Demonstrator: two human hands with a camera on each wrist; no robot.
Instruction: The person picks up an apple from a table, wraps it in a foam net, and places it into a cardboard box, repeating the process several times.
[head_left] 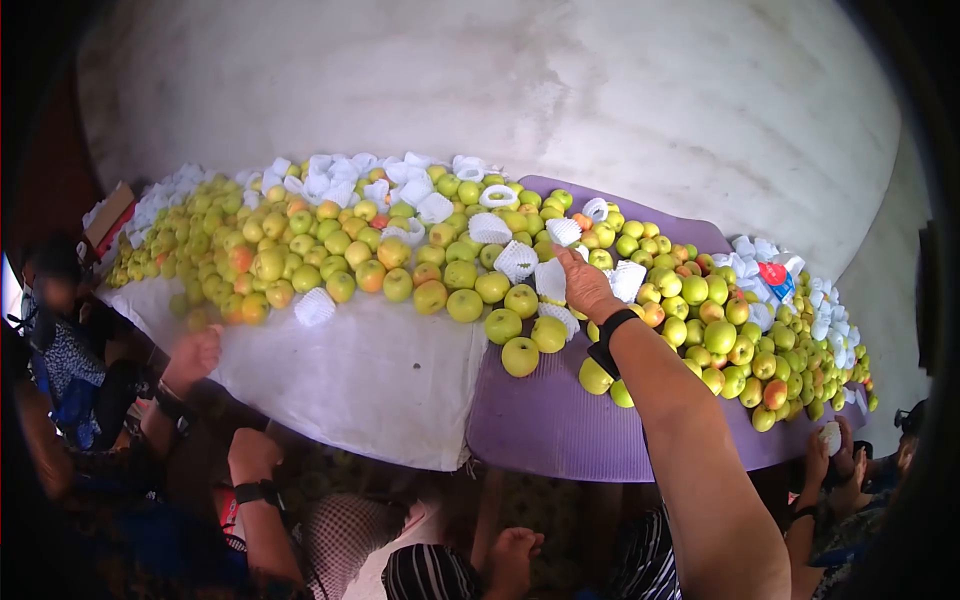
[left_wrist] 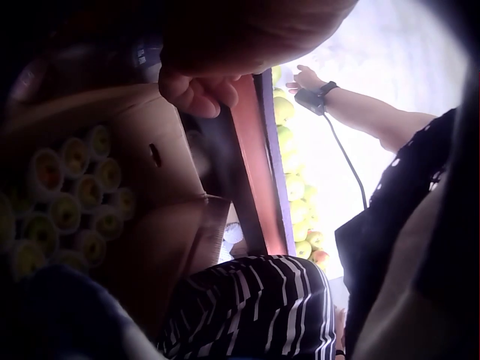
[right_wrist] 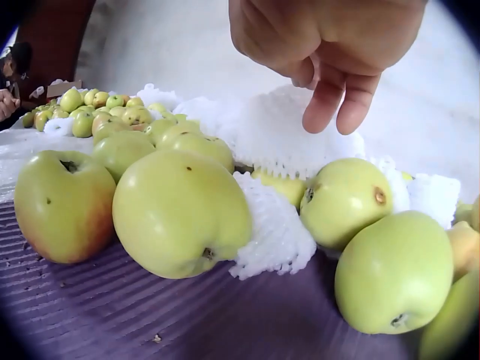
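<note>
My right hand (head_left: 590, 285) reaches over the apples on a purple mat (head_left: 560, 420). In the right wrist view its fingers (right_wrist: 326, 105) hang down, relaxed. They overlap a white foam net (right_wrist: 277, 135), and another foam net (head_left: 563, 232) sits right at the fingertips in the head view. Two green apples (right_wrist: 180, 214) and a flattened foam net (right_wrist: 274, 232) lie below the hand. Low in the head view, my left hand (head_left: 515, 555) hangs near striped trousers (head_left: 430, 572). Its fingers curl loosely in the left wrist view, with nothing visible in them.
A cardboard box (left_wrist: 161, 150) of net-wrapped apples (left_wrist: 75, 157) stands beside my left hand. Apples and foam nets run along both sides of the mat, with a white sheet (head_left: 400, 370) at left. Other people's hands (head_left: 255, 455) are at the near edge, left and right.
</note>
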